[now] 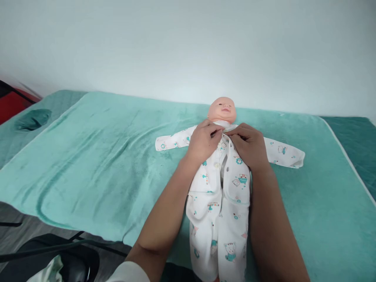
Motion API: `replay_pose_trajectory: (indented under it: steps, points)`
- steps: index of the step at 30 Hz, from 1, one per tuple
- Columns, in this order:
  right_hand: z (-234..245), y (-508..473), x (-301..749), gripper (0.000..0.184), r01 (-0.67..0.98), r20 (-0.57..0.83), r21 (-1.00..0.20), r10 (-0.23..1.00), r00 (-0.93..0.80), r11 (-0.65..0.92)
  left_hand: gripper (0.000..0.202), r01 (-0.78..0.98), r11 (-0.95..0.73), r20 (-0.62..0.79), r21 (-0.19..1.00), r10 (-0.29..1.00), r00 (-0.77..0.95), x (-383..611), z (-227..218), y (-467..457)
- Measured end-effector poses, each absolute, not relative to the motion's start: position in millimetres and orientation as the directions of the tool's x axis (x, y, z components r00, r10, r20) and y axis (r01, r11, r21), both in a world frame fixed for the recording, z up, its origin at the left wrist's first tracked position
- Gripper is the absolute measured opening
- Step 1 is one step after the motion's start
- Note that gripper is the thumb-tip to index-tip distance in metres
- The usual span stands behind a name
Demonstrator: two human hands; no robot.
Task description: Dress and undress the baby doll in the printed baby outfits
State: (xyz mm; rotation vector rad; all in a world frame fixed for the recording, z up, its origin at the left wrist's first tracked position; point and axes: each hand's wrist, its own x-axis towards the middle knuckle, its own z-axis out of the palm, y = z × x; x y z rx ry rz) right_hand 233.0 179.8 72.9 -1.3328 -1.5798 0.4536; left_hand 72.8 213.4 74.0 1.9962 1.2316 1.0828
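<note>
A baby doll [222, 109] lies on its back, dressed in white printed trousers [232, 235] and a matching white baby jacket [239, 180]. Both jacket sleeves stretch out sideways, and no doll hands show at the cuffs. My left hand [204, 141] pinches the jacket's edge just below the doll's neck. Opposite it, my right hand [248, 143] pinches the other front edge, the fingertips of both hands nearly meeting. Below my fingers the front panels hang apart, with snap buttons along the edges. The exact grip is partly hidden by my fingers.
A green plush cover [88, 172] lies over the bed, wrinkled on the left. Behind it stands a pale wall [176, 47]. A black chair [73, 254] with light cloth on it is at lower left. Something red [13, 105] shows at the far left.
</note>
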Motion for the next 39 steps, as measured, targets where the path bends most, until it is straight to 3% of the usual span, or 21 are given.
replay_pose_trajectory:
  steps: [17,24,30,34,39]
  points:
    - [74.2,174.8,217.9,0.031,0.695,0.479,-0.694,0.84,0.255,0.185,0.013,0.392,-0.278,0.201,0.877,0.953,0.228,79.2,76.5,238.7]
    - [73.8,175.1,220.6,0.029,0.658,0.388,-0.734,0.899,0.205,0.167,0.02,0.331,-0.356,0.248,0.874,0.913,0.325,72.0,76.1,239.8]
    - [77.9,173.6,221.6,0.022,0.575,0.284,-0.809,0.937,0.206,0.119,0.021,0.255,-0.381,0.325,0.889,0.916,0.235,70.2,75.9,229.4]
    - [77.4,159.7,217.3,0.03,0.605,0.325,-0.781,0.929,0.18,0.156,0.018,0.269,-0.42,0.38,0.867,0.905,0.189,66.0,71.4,212.8]
    - [67.8,136.5,215.4,0.025,0.553,0.39,-0.806,0.891,0.232,0.209,0.016,0.264,-0.483,0.443,0.835,0.874,0.197,56.9,59.8,196.1]
